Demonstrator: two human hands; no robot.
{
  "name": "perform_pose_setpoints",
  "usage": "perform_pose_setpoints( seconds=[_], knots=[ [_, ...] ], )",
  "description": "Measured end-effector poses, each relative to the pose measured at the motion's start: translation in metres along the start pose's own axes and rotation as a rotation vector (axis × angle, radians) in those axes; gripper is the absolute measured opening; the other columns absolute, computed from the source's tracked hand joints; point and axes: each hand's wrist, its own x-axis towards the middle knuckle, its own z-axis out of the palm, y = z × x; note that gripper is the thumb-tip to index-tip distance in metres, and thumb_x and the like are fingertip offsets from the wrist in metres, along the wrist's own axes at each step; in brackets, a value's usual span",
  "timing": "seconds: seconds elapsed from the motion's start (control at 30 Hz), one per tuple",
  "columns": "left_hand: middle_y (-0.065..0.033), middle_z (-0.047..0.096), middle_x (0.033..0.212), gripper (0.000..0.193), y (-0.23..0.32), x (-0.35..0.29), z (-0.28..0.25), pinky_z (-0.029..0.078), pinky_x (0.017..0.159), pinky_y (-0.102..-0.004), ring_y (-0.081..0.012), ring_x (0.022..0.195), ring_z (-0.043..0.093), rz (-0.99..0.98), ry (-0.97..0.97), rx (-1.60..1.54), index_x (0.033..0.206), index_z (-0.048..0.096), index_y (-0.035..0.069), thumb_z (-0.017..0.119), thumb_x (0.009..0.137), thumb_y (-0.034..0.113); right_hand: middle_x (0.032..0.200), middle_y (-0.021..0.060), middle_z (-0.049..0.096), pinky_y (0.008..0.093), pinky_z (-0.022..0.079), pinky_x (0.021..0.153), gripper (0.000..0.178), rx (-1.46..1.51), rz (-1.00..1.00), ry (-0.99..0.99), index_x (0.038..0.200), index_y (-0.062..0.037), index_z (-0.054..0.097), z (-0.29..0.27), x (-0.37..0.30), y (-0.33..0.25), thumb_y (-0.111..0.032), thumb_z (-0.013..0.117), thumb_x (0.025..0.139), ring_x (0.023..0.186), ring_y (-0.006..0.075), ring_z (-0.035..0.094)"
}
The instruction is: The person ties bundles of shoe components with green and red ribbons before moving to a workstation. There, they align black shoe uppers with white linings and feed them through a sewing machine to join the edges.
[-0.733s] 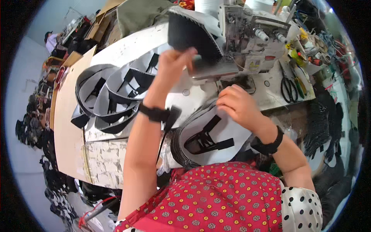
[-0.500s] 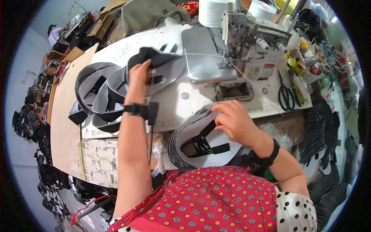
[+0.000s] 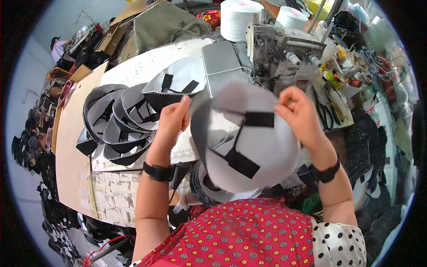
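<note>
A shoe upper [image 3: 275,151], pale-lined with black tabs and a dark outer side, hangs blurred in front of me. My right hand [image 3: 298,111] pinches its upper right edge. My left hand [image 3: 175,119] is closed with the thumb raised, just left of that upper and apart from it; nothing shows in its fingers. Beyond the left hand, another upper [image 3: 182,73] lies spread on the table, against a row of overlapping uppers [image 3: 106,111]. On my lap side, below the held piece, a stack of uppers [image 3: 200,184] is partly covered.
The sewing machine [image 3: 284,58] stands at the back right, its flat metal plate [image 3: 221,60] to its left. White thread cones [image 3: 242,22] rise behind it. Black-handled scissors [image 3: 324,113] and pliers [image 3: 336,111] lie at the table's right end. Green-grey cloth [image 3: 167,26] covers the far side.
My left hand has let go of an upper, now lying by the row, and has drawn nearer to me. My right hand has lifted an upper off the near stack, moving up and right.
</note>
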Motion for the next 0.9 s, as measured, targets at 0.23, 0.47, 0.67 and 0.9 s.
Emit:
perform_pose_setpoints(
  seconds=[0.23, 0.47, 0.67, 0.9],
  knots=[
    [-0.0027, 0.065, 0.095, 0.053, 0.042, 0.028, 0.056, 0.049, 0.072, -0.0325, -0.0142, 0.077, 0.059, 0.139, -0.220, -0.675, 0.104, 0.065, 0.006, 0.042, 0.105, 0.054, 0.084, -0.0001, 0.070, 0.0201, 0.045, 0.064, 0.016, -0.075, -0.125, 0.271, 0.107, 0.0014, 0.072, 0.043, 0.046, 0.016, -0.010, 0.064, 0.099, 0.074, 0.0011, 0.057],
    [0.0034, 0.062, 0.079, 0.020, 0.037, 0.063, 0.044, 0.039, 0.058, -0.0204, -0.0039, 0.067, 0.053, 0.163, 0.139, -0.171, 0.091, 0.066, 0.008, 0.073, 0.095, 0.026, 0.080, 0.0104, 0.069, 0.0281, 0.048, 0.052, 0.017, -0.427, -0.520, 0.249, 0.113, -0.0013, 0.069, 0.063, 0.022, 0.036, -0.005, 0.065, 0.096, 0.055, 0.0136, 0.062],
    [-0.0026, 0.059, 0.061, 0.037, 0.034, 0.005, 0.036, 0.031, 0.043, -0.0251, -0.0082, 0.048, 0.046, -0.042, 0.036, -0.137, 0.082, 0.067, 0.003, 0.070, 0.096, 0.037, 0.099, 0.0074, 0.062, 0.0390, 0.053, 0.061, 0.026, -0.707, -0.545, 0.400, 0.106, -0.0069, 0.066, 0.056, 0.021, 0.036, -0.009, 0.077, 0.082, 0.078, 0.0294, 0.068],
    [-0.0053, 0.071, 0.085, 0.019, 0.050, -0.035, 0.070, 0.052, 0.069, -0.0293, -0.0156, 0.081, 0.065, 0.470, -0.312, 0.235, 0.114, 0.066, 0.002, 0.053, 0.104, 0.011, 0.093, 0.0048, 0.064, 0.0276, 0.046, 0.057, 0.017, -0.370, -0.631, 0.285, 0.097, -0.0004, 0.065, 0.045, 0.034, 0.016, 0.009, 0.070, 0.084, 0.070, 0.0126, 0.061]
  ],
)
